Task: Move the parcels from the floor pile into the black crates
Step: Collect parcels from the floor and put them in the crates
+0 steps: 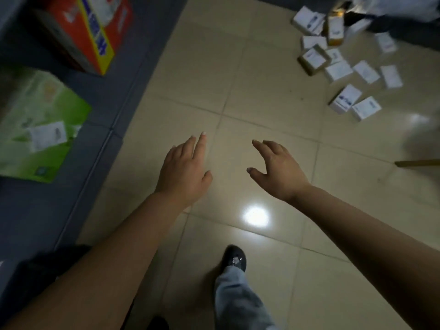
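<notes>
Both hands are held out over bare floor with nothing in them. The left hand [182, 171] is flat, palm down, its fingers straight and close together. The right hand [277, 169] is spread wider, fingers loosely bent and thumb stuck out to the side, gripping nothing. Neither touches anything; they hang in the air above the tiled floor [238, 67], with a dark shoe [234, 258] and a grey trouser leg stepping forward below them.

Further out, the parcels [340, 67] lie well apart from the hands, up at the right: a loose scatter of small white boxes with printed labels, plus a couple of brown ones, some leaning on each other, some lying singly. The pile looks sizeable, more than a dozen pieces as far as the blur allows counting.

To the left, on a grey surface beside the tiles, sit a green carton [40, 120] with a white label and an orange and yellow carton [90, 32]. These are not the parcels in question, I would judge.

No black crate can be made out with certainty; a dark shape at the top right edge is too murky to name. So how many parcels are already stowed cannot be told. Judging from the full pile and the empty hands, most of the work seems left, and the next step is probably to reach the pile and pick up
</notes>
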